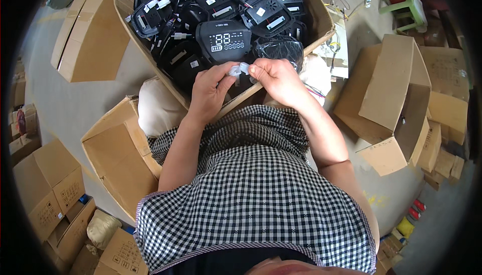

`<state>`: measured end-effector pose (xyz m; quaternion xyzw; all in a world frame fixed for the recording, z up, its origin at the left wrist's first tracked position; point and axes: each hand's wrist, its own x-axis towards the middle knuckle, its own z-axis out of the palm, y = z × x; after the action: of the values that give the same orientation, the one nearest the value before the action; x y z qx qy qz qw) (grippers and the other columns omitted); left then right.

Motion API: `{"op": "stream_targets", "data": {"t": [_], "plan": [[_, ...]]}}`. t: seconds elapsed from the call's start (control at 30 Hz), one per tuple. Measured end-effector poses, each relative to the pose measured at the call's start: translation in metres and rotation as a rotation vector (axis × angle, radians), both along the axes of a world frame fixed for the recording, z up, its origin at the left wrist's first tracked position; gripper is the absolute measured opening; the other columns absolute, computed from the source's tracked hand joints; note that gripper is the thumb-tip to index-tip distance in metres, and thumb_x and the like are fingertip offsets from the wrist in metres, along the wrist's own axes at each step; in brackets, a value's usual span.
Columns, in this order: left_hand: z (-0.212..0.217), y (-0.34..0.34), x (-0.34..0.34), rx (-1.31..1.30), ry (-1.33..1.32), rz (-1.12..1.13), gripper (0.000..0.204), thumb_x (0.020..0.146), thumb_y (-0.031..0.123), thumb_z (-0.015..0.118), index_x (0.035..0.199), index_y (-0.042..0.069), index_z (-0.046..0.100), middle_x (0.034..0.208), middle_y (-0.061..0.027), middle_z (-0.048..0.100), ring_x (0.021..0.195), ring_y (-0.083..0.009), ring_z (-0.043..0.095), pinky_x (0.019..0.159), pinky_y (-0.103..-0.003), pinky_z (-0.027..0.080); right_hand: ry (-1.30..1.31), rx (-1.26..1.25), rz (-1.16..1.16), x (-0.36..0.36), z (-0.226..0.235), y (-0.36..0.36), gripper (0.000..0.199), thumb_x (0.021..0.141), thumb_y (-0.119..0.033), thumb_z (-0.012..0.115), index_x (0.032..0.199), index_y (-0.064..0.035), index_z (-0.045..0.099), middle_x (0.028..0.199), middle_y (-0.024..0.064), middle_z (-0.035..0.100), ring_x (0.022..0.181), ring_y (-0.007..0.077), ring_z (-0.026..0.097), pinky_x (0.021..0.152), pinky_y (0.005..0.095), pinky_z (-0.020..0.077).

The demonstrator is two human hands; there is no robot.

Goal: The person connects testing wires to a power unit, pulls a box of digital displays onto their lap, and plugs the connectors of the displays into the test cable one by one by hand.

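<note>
Over the near edge of a big cardboard box (173, 85), my two hands meet, each pinching a small part. Between the fingertips of my left hand (211, 90) is a whitish translucent plastic connector (234, 71). My right hand (280, 80) grips another white piece (244, 68), which looks like a connector, right against the first. Whether the two are joined cannot be made out. Just beyond my fingers lies a black instrument display (225, 43) with white digits on its face. Several similar black units (268, 16) with wires and white plugs fill the box.
A black plastic-wrapped bundle (279, 49) lies by my right hand inside the box. Open cardboard cartons stand at left (118, 147) and right (374, 91). A green plastic stool (412, 11) is at the far right. A checked apron (251, 189) covers my lap.
</note>
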<state>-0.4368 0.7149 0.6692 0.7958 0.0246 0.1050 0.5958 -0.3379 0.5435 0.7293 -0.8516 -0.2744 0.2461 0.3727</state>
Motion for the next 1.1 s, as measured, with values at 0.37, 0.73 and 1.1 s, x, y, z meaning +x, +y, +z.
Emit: {"op": "stream_targets", "data": {"t": [0.37,0.73,1.1], "plan": [[0.002,0.001,-0.003,0.290,-0.086,-0.056,0.024,0.084,0.014,0.061,0.107,0.007,0.063,0.081,-0.0077,0.059,0.076,-0.0265,0.056,0.067,-0.037,0.041,0.679,0.147,0.063,0.011,-0.015,0.007,0.021,0.096,-0.018,0.052,0.088,-0.0020,0.064,0.065,-0.0070,0.046,0.057,0.0035,0.034,0.051,0.0200,0.0297],[-0.001,-0.001,0.003,0.319,-0.062,-0.062,0.024,0.085,0.012,0.059,0.107,0.005,0.062,0.085,-0.0101,0.061,0.080,-0.0298,0.057,0.071,-0.039,0.043,0.337,-0.019,0.093,0.010,-0.018,0.005,0.026,0.092,-0.027,0.055,0.094,-0.0037,0.066,0.077,0.0161,0.063,0.076,0.0288,0.062,0.070,0.0371,0.0464],[-0.006,-0.002,-0.001,0.237,-0.054,-0.030,0.021,0.086,0.006,0.060,0.107,0.001,0.061,0.085,-0.0106,0.061,0.078,-0.0269,0.058,0.071,-0.034,0.045,0.201,0.001,0.160,0.009,-0.023,0.007,0.029,0.093,-0.032,0.051,0.097,-0.0082,0.067,0.090,0.0170,0.066,0.091,0.0354,0.062,0.078,0.0429,0.0479]]}}
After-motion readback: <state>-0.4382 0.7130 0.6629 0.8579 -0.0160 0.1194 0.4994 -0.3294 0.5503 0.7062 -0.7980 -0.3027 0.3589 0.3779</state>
